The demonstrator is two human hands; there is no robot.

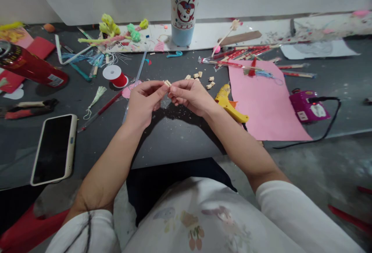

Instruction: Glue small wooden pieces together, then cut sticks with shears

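Observation:
Both hands meet over the dark table, pinching a small piece of pale wooden sticks between the fingertips. My left hand grips it between thumb and forefinger. From the other side, my right hand holds it with closed fingers. Just beyond my right hand lie several similar short wooden stick pieces, some partly hidden behind the fingers. A yellow glue gun rests to the right, beside my right wrist. Near my left hand is a pink round piece, partly covered by a clear strip.
A tall bottle stands at the back. Pink paper and a purple box with a cable occupy the right. On the left are a red thread spool, a phone, pliers and a red can.

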